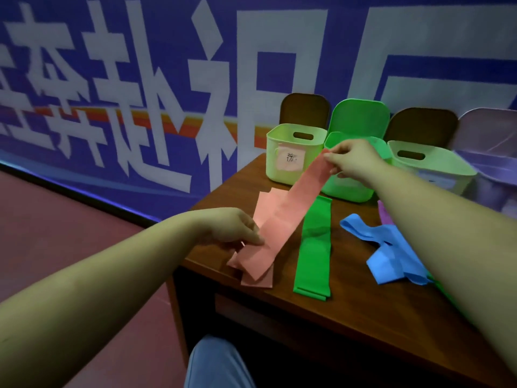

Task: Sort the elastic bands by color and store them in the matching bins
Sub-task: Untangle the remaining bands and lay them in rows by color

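A long pink band (291, 208) stretches slantwise above the table. My right hand (354, 161) pinches its far end in front of the bins. My left hand (233, 226) holds its near end close to the table's left edge. More pink bands (258, 278) lie flat beneath it. A green band (314, 247) lies straight on the table beside them. Tangled blue bands (391, 250) lie to the right, partly under my right forearm. A bit of purple band (382, 212) shows behind them.
Four bins stand along the back of the wooden table (349, 312): a pale green bin with a pink label (293, 155), a bright green bin (352, 189), another pale green bin (430, 166) and a lilac bin (492, 175), lids propped open behind. A wall banner lies left.
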The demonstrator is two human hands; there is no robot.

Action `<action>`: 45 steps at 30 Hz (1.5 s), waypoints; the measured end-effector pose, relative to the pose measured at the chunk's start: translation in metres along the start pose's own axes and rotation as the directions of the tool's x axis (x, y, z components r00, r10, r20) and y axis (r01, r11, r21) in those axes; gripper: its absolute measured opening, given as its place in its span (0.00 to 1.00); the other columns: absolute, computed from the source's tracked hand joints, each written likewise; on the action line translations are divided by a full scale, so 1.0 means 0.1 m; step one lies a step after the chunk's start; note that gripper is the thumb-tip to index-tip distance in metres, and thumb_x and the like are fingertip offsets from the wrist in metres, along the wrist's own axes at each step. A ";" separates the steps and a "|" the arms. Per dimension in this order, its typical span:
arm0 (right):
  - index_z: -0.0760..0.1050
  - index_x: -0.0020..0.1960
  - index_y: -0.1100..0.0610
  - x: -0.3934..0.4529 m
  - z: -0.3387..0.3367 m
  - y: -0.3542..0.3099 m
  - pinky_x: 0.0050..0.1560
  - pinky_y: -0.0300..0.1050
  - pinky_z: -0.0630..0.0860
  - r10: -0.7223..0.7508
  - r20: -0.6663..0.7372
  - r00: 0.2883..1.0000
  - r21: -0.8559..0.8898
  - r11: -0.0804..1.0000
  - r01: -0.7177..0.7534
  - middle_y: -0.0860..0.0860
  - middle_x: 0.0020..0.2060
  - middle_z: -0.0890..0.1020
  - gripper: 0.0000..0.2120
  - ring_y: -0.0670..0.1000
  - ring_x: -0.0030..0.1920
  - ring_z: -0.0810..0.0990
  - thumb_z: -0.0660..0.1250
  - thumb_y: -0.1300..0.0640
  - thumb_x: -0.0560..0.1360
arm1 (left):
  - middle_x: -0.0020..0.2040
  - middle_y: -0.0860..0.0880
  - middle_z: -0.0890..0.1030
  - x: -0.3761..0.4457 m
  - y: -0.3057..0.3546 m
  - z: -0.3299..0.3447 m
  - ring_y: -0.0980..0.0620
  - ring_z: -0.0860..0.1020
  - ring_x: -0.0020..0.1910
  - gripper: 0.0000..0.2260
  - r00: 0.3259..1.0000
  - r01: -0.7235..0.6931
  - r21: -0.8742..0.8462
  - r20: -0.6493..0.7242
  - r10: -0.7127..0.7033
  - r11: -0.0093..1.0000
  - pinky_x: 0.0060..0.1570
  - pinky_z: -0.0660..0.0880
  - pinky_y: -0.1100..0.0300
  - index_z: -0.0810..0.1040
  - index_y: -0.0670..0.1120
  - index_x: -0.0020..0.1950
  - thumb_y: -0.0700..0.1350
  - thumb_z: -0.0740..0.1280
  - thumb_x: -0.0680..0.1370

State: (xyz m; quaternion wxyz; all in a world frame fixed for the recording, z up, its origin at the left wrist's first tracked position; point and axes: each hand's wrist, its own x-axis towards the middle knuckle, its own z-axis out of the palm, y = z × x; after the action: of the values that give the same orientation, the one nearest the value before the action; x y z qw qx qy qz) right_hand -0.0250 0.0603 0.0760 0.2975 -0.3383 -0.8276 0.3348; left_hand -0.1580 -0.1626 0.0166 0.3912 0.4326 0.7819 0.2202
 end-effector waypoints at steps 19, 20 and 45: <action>0.76 0.41 0.52 0.47 0.91 0.04 0.47 0.52 0.79 0.019 0.092 0.996 -0.041 0.999 -0.015 0.55 0.44 0.81 0.05 0.56 0.45 0.81 0.68 0.59 0.75 | 0.68 0.47 0.72 1.18 -0.01 -0.15 0.49 0.75 0.60 0.30 0.853 -0.191 0.066 -0.482 0.199 0.979 0.56 0.76 0.53 0.64 0.48 0.72 0.56 0.69 0.74; 0.77 0.48 0.54 0.50 0.94 0.06 0.49 0.51 0.79 0.022 0.116 0.993 -0.015 1.000 -0.020 0.56 0.49 0.81 0.03 0.55 0.48 0.80 0.69 0.60 0.75 | 0.69 0.46 0.70 1.27 -0.03 -0.14 0.47 0.73 0.64 0.32 0.836 -0.169 0.099 -0.512 0.196 0.981 0.60 0.74 0.50 0.62 0.48 0.73 0.56 0.70 0.73; 0.70 0.67 0.50 -0.40 0.22 0.96 0.72 0.51 0.57 -0.146 0.268 0.952 -0.596 0.751 0.283 0.49 0.67 0.72 0.21 0.51 0.70 0.65 0.66 0.48 0.75 | 0.78 0.46 0.50 1.32 0.27 0.09 0.43 0.44 0.77 0.20 0.862 -0.022 0.724 -0.336 0.380 0.690 0.73 0.41 0.45 0.62 0.59 0.73 0.50 0.54 0.81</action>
State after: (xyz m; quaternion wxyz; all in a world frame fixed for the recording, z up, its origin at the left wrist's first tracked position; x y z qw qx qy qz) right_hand 0.0181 0.0747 -0.0202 0.1173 -0.2841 -0.9509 0.0360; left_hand -0.1791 -0.0363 -0.0261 -0.0262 0.5682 0.8211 0.0475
